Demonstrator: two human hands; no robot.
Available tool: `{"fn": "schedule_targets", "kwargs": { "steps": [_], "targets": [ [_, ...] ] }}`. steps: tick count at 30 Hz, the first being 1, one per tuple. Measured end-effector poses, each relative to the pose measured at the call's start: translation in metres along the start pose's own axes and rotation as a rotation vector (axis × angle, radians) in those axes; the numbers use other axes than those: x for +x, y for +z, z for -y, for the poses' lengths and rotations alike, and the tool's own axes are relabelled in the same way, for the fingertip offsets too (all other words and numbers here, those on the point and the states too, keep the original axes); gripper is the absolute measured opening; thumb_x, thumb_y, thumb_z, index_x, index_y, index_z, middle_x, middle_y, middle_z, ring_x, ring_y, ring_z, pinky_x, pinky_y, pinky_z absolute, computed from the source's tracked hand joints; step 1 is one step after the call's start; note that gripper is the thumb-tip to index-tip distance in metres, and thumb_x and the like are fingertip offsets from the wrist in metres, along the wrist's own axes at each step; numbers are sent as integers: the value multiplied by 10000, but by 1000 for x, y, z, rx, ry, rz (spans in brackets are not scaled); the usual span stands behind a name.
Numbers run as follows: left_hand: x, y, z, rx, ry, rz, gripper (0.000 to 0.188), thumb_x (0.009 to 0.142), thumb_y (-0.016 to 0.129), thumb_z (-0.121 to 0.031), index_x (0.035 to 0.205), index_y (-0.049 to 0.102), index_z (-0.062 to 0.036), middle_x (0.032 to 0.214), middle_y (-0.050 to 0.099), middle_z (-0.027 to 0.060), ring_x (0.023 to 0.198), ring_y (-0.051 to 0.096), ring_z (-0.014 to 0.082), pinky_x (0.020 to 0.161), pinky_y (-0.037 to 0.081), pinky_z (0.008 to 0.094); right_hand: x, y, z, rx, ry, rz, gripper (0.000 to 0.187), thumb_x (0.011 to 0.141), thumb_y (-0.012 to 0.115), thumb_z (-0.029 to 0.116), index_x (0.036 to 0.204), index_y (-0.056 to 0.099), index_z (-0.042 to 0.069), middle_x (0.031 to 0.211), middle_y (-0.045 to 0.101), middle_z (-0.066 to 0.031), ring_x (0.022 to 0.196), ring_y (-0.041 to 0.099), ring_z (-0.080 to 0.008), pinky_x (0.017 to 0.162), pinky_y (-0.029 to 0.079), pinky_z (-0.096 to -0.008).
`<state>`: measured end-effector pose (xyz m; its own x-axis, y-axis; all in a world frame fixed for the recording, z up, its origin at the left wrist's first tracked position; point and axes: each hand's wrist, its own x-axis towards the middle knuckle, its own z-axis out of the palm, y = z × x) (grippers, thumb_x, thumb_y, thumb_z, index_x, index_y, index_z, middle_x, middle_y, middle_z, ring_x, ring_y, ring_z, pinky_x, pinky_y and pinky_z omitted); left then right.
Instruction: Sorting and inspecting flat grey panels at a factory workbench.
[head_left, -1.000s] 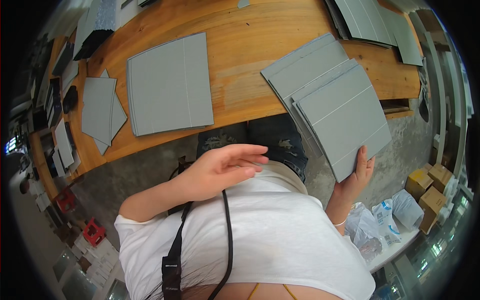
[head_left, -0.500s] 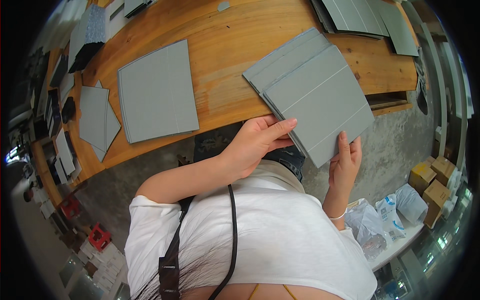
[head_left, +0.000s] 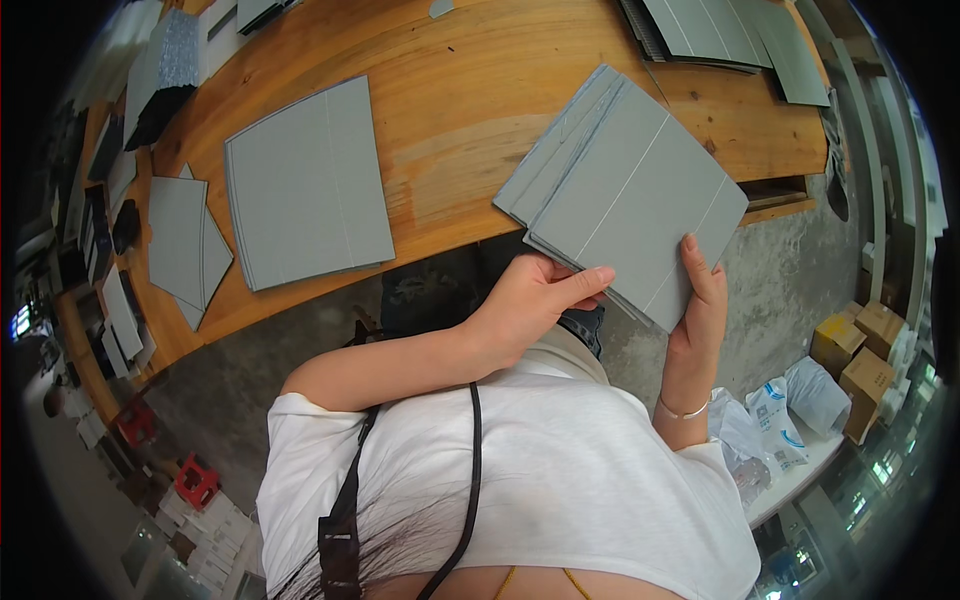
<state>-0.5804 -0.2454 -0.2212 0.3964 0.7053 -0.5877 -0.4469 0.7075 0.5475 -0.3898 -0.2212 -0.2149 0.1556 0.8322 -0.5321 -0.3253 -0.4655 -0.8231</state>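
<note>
Grey flat boards with pale lines form a fanned, squarish stack [head_left: 640, 190], in the head view above the brown wooden table's [head_left: 450, 150] near edge. Within the last second the bare left hand [head_left: 535, 305] has joined, gripping its seven-o'clock edge; the bare right hand [head_left: 700, 305] grips at five, so both control it. Turned anticlockwise, its lines point toward one o'clock; its long axis is unclear.

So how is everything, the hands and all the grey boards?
Held boards: uneven stack, partly over the table
Left hand: gripping held boards
Right hand: gripping held boards
Left pile: flat, nearly lined up
Small boards: flat, overlapping crookedly
Far pile: stacked, edges uneven
</note>
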Motion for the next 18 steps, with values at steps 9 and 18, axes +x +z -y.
{"fn": "schedule_targets", "kwargs": {
  "steps": [9, 18],
  "targets": [
    [-1, -4, -3, 271, -81, 329, 417, 850, 635, -136, 1225, 513, 1, 1145, 586, 87, 1050, 539, 138, 935, 416, 278, -28, -63, 69, -259, -188, -109, 306, 834, 657, 168, 1070, 579, -10, 944, 646, -70, 803, 628, -125, 717, 486, -230],
    [6, 8, -2, 313, -63, 361, 393, 872, 575, -60, 1255, 495, -35, 1157, 578, 76, 1039, 542, 120, 924, 425, 269, -33, -128, 144, -533, -534, -325, 317, 822, 692, 195, 1050, 601, -5, 948, 644, -61, 827, 616, -115, 726, 479, -228]
  ]
}}
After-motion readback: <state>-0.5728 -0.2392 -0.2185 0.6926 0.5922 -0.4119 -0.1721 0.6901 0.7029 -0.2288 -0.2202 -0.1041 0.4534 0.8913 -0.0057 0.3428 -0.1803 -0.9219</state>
